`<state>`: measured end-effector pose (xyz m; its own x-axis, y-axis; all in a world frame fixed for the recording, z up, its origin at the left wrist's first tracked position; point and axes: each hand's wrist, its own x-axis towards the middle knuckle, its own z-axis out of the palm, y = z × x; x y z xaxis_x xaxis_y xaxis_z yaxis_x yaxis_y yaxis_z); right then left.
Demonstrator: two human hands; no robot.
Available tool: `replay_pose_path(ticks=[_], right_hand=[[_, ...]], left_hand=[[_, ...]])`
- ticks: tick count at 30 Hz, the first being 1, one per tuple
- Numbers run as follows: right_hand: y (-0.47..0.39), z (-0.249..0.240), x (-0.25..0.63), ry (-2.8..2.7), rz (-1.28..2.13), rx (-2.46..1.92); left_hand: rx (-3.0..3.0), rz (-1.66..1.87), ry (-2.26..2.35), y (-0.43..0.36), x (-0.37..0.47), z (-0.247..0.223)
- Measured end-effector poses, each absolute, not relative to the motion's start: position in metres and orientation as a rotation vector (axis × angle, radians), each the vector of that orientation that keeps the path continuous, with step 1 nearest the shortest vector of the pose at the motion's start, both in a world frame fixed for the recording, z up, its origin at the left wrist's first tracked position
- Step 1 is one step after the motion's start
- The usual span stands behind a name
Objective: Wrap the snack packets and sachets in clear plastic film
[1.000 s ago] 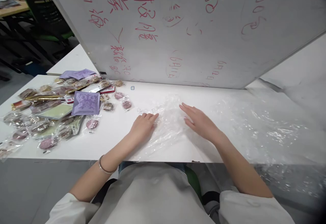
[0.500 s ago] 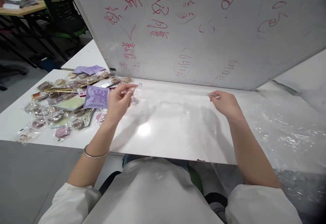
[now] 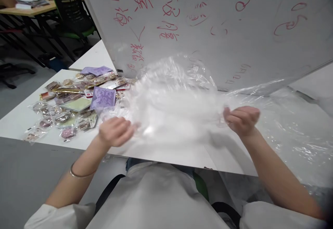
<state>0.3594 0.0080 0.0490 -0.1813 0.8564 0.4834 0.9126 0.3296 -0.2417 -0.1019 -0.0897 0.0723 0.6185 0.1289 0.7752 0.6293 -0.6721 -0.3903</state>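
With the clear plastic bag (image 3: 171, 100) raised over the white surface (image 3: 166, 154), keep the fingers of the left hand (image 3: 117, 131) and right hand (image 3: 241, 119), curled and seemingly pinching its near edge though blurred, level and apart so air opens it without tearing.
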Motion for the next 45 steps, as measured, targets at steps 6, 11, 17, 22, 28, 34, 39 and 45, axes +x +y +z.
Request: replay_pose_path(ticks=[6,11,17,22,28,34,39,45], right_hand=[[0.037,0.022,0.366,-2.506,-0.144,-1.628],[0.045,0.022,0.362,-2.349,0.025,-1.810],[0.004,0.053,0.272,-2.223,0.605,-1.432],[-0.035,0.071,0.249,-2.530,1.456,-1.328],[-0.045,0.070,0.303,-2.718,1.598,-1.870],[-0.062,0.046,0.308,-2.682,0.171,-2.042],[-0.073,0.009,0.278,-2.589,0.115,-1.660],[-0.075,-0.025,0.276,-2.635,0.204,-1.583]], left_hand=[[-2.966,0.032,-1.179,-0.139,-0.056,0.049],[-3.659,-0.046,-1.173,-0.142,-0.035,0.082],[-3.252,-0.291,-1.674,-0.062,-0.009,0.053],[-2.881,0.034,-1.892,-0.025,-0.009,0.005],[-2.706,0.013,-2.046,-0.021,-0.013,-0.001],[-2.681,-0.314,-2.082,-0.009,-0.026,0.017],[-2.494,-0.413,-2.163,0.001,-0.097,0.047],[-2.752,-0.025,-1.841,-0.004,-0.134,0.034]])
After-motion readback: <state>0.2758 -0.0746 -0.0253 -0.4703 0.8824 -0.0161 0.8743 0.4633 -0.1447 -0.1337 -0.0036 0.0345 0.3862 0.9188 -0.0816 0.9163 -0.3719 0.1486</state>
